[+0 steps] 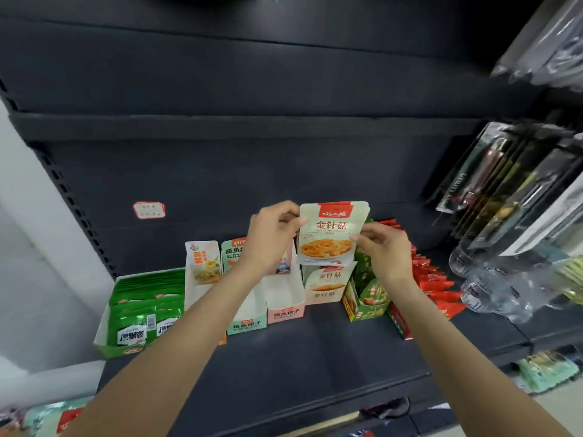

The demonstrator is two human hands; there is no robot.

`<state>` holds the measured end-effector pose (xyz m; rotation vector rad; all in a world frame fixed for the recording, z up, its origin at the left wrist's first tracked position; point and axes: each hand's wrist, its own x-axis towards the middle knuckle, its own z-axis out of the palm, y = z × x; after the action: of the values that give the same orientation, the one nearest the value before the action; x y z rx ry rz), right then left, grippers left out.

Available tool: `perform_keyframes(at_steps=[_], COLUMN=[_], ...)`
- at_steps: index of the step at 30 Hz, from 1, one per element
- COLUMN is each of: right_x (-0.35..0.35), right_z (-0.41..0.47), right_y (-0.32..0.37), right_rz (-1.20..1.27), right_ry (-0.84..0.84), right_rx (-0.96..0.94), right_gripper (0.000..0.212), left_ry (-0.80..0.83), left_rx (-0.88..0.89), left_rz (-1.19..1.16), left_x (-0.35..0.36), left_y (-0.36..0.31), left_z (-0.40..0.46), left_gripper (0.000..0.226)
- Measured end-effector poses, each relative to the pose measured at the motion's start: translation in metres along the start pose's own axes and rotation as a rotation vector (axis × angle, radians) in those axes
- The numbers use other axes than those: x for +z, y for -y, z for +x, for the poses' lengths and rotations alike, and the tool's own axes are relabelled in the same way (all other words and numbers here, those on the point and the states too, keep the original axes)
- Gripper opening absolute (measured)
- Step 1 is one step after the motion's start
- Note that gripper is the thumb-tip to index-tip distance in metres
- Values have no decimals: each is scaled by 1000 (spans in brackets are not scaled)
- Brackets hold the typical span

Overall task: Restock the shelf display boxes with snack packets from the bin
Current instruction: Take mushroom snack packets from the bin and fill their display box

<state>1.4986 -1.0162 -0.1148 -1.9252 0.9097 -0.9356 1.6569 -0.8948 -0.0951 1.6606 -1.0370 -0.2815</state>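
Both hands hold a small stack of pale snack packets with a red top and a picture of orange strips. My left hand pinches the stack's left edge and my right hand grips its right edge. The stack hovers just above a pale pink display box that shows the same print. To the left stand a pink display box and a mint display box, both mostly hollow. A green box at far left is full of green packets.
A green carton and a row of red packets sit right of the pink box. Hanging bags and clear plastic bottles crowd the right side. The dark shelf front lies bare below my arms. Loose packets lie at bottom left.
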Motion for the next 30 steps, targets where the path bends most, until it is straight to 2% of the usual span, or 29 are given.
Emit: perform_keyframes(at_steps=[7, 11, 15, 18, 21, 26, 30], right_x=[-7, -8, -4, -6, -8, -3, 4], right_z=[40, 58, 62, 62, 66, 70, 69], right_y=[-18, -35, -56, -58, -58, -60, -70], right_rz=[-27, -78, -137, -122, -140, -197, -311], right_ry=[-9, 107, 243, 287, 311, 317, 313], right_rx=[-64, -80, -80, -117, -196, -263, -299], right_gripper=[14, 16, 15, 22, 17, 15, 18], left_ry=[-16, -48, 27, 44, 45, -4, 17], left_rx=[4, -46, -125, -156, -180, -74, -99], left_rz=[118, 180, 306, 343, 350, 456, 570], left_x=[24, 34, 45, 52, 57, 65, 75], left_y=[1, 5, 18, 27, 32, 29, 35], left_z=[26, 29, 24, 19, 17, 18, 23], left_gripper=[8, 6, 5, 9, 13, 14, 11])
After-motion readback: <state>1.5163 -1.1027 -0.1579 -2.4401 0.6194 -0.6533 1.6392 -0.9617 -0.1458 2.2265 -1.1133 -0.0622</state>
